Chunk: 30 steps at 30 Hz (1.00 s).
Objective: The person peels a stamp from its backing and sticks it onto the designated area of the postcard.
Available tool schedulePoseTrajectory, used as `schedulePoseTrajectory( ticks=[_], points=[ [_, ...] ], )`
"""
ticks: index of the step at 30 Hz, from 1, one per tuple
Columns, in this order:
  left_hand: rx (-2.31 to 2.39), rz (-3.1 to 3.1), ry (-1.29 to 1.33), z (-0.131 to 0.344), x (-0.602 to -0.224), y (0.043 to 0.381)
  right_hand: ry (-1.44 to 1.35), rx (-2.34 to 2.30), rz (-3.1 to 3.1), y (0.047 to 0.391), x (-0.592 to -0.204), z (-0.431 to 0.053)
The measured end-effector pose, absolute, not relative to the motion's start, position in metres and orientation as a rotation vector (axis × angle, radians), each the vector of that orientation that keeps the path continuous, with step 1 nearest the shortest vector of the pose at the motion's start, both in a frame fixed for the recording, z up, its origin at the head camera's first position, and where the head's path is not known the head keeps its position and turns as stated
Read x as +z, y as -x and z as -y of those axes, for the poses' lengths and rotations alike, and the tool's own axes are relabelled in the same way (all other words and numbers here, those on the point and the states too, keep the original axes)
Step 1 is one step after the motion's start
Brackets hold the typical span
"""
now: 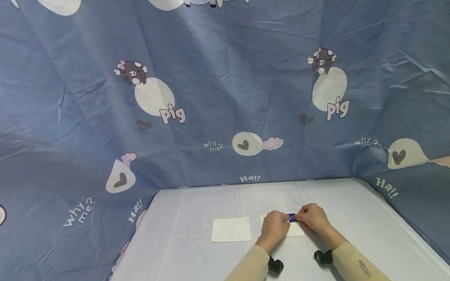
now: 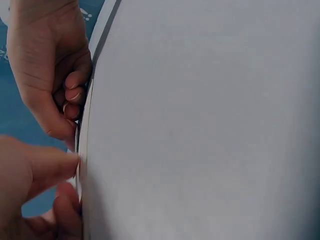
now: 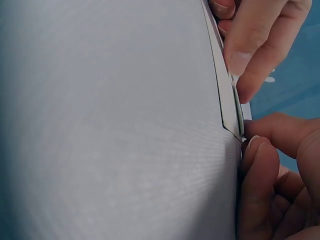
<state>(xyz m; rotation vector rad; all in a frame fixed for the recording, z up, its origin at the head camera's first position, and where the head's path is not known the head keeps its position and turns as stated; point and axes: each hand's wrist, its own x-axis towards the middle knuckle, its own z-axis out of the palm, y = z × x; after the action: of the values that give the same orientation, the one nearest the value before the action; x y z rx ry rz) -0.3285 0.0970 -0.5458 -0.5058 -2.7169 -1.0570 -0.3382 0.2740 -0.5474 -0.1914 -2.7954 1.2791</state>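
Observation:
A small flat blue piece with white marks lies over the upper part of a white card, between my two hands. My left hand pinches its left end with thumb and fingertips. At its right end, the fingertips of my right hand pinch the edge. The right wrist view shows the card edge-on as a thin strip, with the right hand below and the left hand above. Part of the card is hidden behind the left hand in the head view.
A second white card with a small mark near its lower edge lies to the left on the white-covered table. A blue patterned curtain hangs behind and at the sides. Dark wrist devices show by both sleeves.

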Motion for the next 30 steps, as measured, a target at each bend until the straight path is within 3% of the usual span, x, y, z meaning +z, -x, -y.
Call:
schedulePoseTrajectory(
  ticks=[7,22,30],
  points=[
    [-0.896,2.713,0.746,-0.093,-0.537,0.325,0.177,1.257,2.802,0.342,-0.548,-0.278],
    [-1.079,2.713,0.775,-0.086,-0.537,0.321,0.193,1.197,2.805,0.334,-0.548,-0.269],
    [-1.064,2.713,0.812,-0.085,-0.532,0.321,0.272,0.928,2.920,0.341,-0.541,-0.261]
  ],
)
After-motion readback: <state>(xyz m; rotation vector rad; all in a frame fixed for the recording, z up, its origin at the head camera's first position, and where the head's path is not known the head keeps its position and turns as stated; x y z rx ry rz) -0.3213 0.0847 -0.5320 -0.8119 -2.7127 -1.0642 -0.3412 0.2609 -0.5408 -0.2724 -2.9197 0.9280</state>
